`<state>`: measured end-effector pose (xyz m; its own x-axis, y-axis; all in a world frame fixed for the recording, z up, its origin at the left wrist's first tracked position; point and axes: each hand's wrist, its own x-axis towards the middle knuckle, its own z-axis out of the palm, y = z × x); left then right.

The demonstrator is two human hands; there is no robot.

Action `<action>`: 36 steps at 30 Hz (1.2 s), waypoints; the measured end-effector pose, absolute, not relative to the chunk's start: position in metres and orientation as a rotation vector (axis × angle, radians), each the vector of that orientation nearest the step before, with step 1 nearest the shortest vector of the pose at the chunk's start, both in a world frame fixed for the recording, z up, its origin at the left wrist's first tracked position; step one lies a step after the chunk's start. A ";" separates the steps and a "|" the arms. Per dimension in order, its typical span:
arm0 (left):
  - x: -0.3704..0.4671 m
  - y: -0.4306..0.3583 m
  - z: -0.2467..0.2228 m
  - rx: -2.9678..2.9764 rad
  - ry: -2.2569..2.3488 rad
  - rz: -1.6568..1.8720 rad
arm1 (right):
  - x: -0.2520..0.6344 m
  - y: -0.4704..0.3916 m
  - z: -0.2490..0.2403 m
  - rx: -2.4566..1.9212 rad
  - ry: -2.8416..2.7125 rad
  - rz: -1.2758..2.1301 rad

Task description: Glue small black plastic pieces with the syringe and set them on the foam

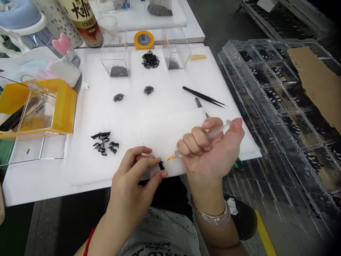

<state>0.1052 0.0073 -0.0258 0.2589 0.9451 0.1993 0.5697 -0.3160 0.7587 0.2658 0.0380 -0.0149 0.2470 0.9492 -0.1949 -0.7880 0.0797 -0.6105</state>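
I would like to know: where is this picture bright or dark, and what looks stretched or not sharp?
Head view, middle: the white mat is brightly lit; head view, upper right: the corner falls dark; head view, right edge: the stacked trays look stretched and soft; head view, lower middle: the black part in the left hand shows little detail.

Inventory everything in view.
Mat: one, white, centre
Syringe: one, clear with orange tip, front
Small part: one, black, front
Loose parts: several, black, left
Piles: three, dark, centre and back
Boxes: two, clear, back
Tape roll: one, orange, back
Tweezers: one, black, right
Metal tool: one, grey, right
Sticks: several, tan, back right
Bottle: one, brown, back left
Bin: one, yellow, left
Compartment trays: several, clear, right
Cardboard: one, brown, on trays
Left hand: one, bare, holding small part
Right hand: one, bare, holding syringe
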 end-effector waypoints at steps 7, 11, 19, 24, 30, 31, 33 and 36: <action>0.106 0.008 -0.025 1.996 1.369 0.882 | 0.265 0.039 -0.015 -0.684 -0.286 1.344; 0.106 0.008 -0.024 2.002 1.378 0.866 | 0.265 0.041 -0.020 -0.587 -0.335 1.320; 0.106 0.008 -0.022 2.034 1.383 0.866 | 0.265 0.041 -0.021 -0.550 -0.314 1.301; 0.106 0.008 -0.022 2.034 1.402 0.864 | 0.263 0.041 -0.022 -0.560 -0.302 1.278; 0.105 0.006 -0.022 2.028 1.407 0.849 | 0.262 0.041 -0.022 -0.555 -0.281 1.253; 0.105 0.005 -0.022 2.027 1.412 0.850 | 0.263 0.042 -0.022 -0.553 -0.281 1.251; 0.105 0.006 -0.022 2.031 1.413 0.847 | 0.263 0.043 -0.023 -0.543 -0.301 1.244; 0.106 0.007 -0.023 2.035 1.404 0.853 | 0.262 0.038 -0.021 -0.510 -0.400 1.203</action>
<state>0.1061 0.0069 -0.0229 0.2642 0.9428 0.2034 0.6152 -0.3272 0.7173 0.2623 0.0381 -0.0212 0.3139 0.9491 0.0243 -0.7749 0.2709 -0.5711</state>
